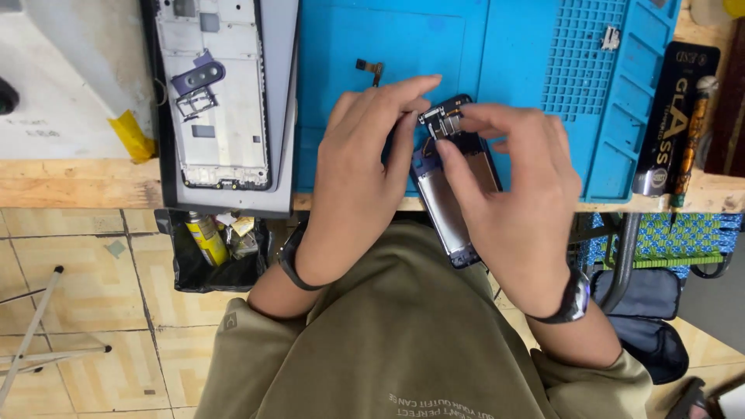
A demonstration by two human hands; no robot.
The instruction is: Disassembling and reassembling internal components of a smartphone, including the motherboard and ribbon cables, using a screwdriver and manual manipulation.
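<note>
Item: opened phone (pixel 454 198), back cover off, held over the near edge of the bench (pixel 85 182). I see its long axis running from the top end, up on the mat (pixel 388 46), down toward my lap, tilted slightly left at the top.

Fingers: my right hand's (pixel 516 194) thumb and forefinger are pinched together on a small part at the phone's top end. My left hand's (pixel 361 167) fingers lie extended and close together along the phone's left edge, steadying it.

Surface: blue mat with a grid section, on a wooden bench. Second phone frame (pixel 213 93), face open, lies to the left. A loose flex cable (pixel 371 70) sits just beyond my left fingertips.

Room: tiled floor; black bin (pixel 209 248) under the bench.

Arms: both wrists bent inward, a dark band on each.
</note>
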